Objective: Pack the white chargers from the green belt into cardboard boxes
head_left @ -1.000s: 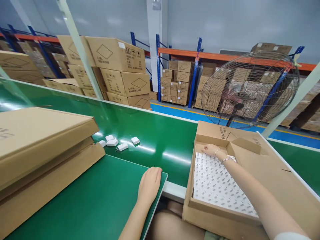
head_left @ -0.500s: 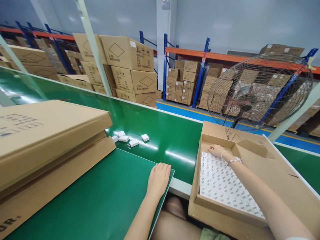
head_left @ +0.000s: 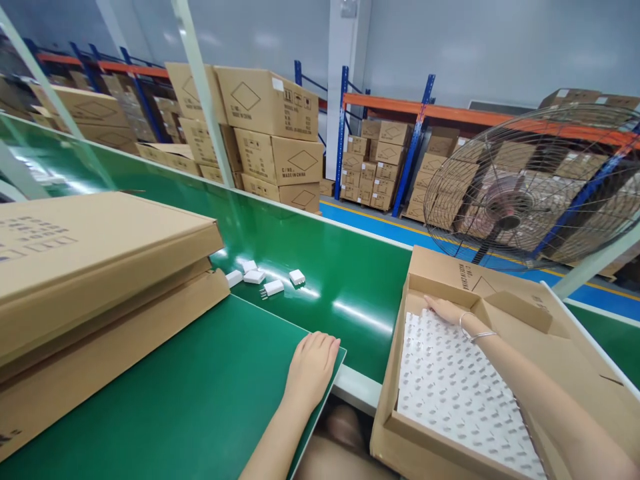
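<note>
My left hand (head_left: 313, 367) lies over the far right corner of a green board (head_left: 200, 380), its fingers bent over the edge and their tips hidden. Inside an open, shallow cardboard box (head_left: 395, 400) on the right, my right hand (head_left: 445, 310) is at the far edge of a white sheet (head_left: 455, 380) covered in rows of small grey marks. Its fingers are pinched at that edge, partly hidden by the sheet. Several white plug chargers (head_left: 273, 288) lie loose on the green belt (head_left: 345, 293) beyond the board.
Stacked flat cartons (head_left: 105, 233) stand on the board at the left. Behind the open box is a wire-caged fan (head_left: 505, 213). Larger cartons (head_left: 275, 140) are piled past the belt, with blue and orange racks (head_left: 385, 100) of boxes farther back.
The right hand has gone from a closed fist above the box to the sheet's far edge. The sheet sits slightly askew now. The left hand stays on the board; the view has turned slightly left.
</note>
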Action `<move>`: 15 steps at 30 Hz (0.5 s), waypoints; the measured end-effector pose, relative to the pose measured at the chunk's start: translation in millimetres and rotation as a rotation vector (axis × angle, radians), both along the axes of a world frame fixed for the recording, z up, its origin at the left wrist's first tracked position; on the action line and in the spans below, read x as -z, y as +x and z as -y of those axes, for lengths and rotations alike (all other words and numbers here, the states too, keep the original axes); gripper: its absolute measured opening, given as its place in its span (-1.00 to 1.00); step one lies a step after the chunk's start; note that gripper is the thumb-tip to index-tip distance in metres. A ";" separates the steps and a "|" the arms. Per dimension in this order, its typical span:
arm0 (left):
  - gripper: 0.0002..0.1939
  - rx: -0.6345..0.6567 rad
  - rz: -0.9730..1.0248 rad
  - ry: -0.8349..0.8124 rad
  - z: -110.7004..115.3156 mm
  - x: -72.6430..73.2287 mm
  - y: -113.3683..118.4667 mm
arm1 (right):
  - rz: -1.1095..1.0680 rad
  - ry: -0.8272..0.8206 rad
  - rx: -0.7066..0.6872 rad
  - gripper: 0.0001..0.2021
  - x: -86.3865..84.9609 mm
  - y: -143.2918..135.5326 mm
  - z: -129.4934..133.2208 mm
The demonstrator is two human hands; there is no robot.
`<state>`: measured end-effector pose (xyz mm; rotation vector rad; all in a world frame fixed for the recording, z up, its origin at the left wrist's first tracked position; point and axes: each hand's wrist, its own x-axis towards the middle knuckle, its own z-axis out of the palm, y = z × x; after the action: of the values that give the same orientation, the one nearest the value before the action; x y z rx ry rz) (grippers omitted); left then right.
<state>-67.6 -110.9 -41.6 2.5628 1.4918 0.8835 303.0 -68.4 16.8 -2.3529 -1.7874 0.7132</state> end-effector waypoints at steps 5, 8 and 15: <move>-0.63 -0.008 -0.007 -0.014 -2.1 2.2 1.2 | -0.148 -0.023 -0.028 -0.24 4.3 19.4 -4.8; -0.61 -0.033 -0.002 0.028 -4.0 2.6 3.1 | -0.172 0.006 -0.071 -0.21 5.4 23.6 1.1; -0.60 -0.033 -0.066 0.053 -7.2 7.0 2.1 | -0.060 0.150 -0.088 -0.27 10.5 32.6 29.2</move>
<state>-65.5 -103.7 -48.6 2.6367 1.5528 0.8621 335.6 -97.6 6.3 -2.1475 -1.8590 0.6287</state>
